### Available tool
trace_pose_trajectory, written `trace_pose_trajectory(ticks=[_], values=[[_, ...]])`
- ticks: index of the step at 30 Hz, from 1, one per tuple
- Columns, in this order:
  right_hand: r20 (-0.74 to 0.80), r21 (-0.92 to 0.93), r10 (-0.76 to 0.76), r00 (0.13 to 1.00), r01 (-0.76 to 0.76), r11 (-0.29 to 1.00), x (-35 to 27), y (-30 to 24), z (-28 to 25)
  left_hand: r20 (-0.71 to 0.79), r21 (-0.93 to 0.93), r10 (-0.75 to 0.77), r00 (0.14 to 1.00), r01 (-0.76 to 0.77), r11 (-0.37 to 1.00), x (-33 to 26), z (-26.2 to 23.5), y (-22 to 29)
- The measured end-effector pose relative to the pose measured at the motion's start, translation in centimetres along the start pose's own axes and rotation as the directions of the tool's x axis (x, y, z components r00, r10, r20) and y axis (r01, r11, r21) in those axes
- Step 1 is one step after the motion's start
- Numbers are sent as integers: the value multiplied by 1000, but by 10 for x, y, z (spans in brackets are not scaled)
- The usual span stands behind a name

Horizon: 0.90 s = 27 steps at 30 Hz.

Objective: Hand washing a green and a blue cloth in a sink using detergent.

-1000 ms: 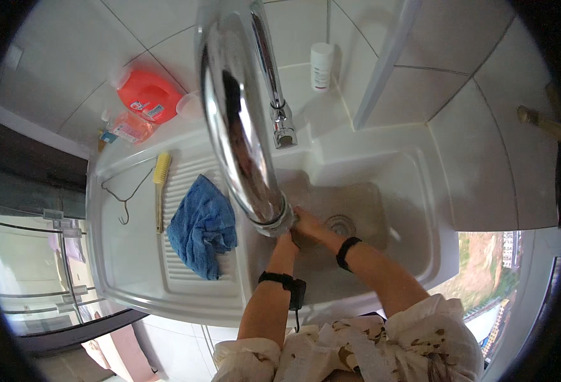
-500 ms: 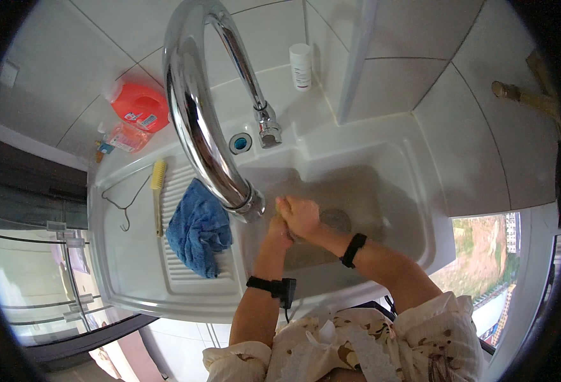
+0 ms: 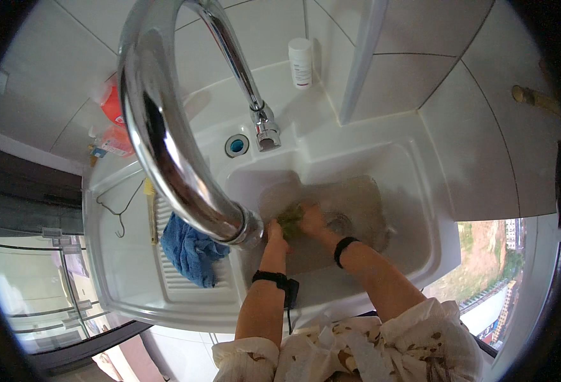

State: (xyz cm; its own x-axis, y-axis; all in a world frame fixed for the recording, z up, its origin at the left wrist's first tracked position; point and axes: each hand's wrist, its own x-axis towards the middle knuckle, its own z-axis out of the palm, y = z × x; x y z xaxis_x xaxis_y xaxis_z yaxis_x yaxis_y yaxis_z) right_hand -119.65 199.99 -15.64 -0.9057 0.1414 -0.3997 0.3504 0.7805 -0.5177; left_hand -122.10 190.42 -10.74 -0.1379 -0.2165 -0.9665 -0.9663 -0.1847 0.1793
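Observation:
In the cloudy water of the sink, a crumpled soft green bundle (image 3: 289,220) lies between my hands; cloth or leaves, I cannot tell which. My left hand (image 3: 276,237) grips it from the left, its fingers partly hidden by the tap's spout end and the water. My right hand (image 3: 313,220) closes on its right side, fingertips dipping under the surface. The white sink basin (image 3: 411,191) surrounds both hands, and its round drain (image 3: 339,223) shows dimly beside my right hand. Above my left hand hangs the large chrome tap (image 3: 166,137).
On the ribbed draining board left of the basin lie a blue cloth (image 3: 191,250), a yellow brush (image 3: 152,213) and a wire hanger (image 3: 119,212). Red detergent bottles (image 3: 112,105) stand behind the tap. A white bottle (image 3: 300,63) stands at the back corner.
My hands were clasped tightly together above the water; now they have lowered into it and moved apart, showing the green bundle. The view has shifted, with the tap appearing further left.

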Motion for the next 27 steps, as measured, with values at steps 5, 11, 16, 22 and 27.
trace_pose_trajectory(ticks=[5,11,16,22,27], values=[[3,463,-257,966,226,857,-26,-47,4,381,-448,137,914,53,892,56,-31,-7],[-426,274,-516,743,650,709,-60,-87,-51,512,-423,244,823,-5,906,55,-36,-4],[-491,170,-559,669,702,691,-38,-71,-56,546,-398,295,785,-66,915,39,-20,-5],[-399,225,-204,894,311,923,28,47,-54,442,-275,248,862,-134,952,5,12,-1],[-632,-84,271,726,-412,907,19,74,-45,154,145,230,961,-252,957,21,2,-5]])
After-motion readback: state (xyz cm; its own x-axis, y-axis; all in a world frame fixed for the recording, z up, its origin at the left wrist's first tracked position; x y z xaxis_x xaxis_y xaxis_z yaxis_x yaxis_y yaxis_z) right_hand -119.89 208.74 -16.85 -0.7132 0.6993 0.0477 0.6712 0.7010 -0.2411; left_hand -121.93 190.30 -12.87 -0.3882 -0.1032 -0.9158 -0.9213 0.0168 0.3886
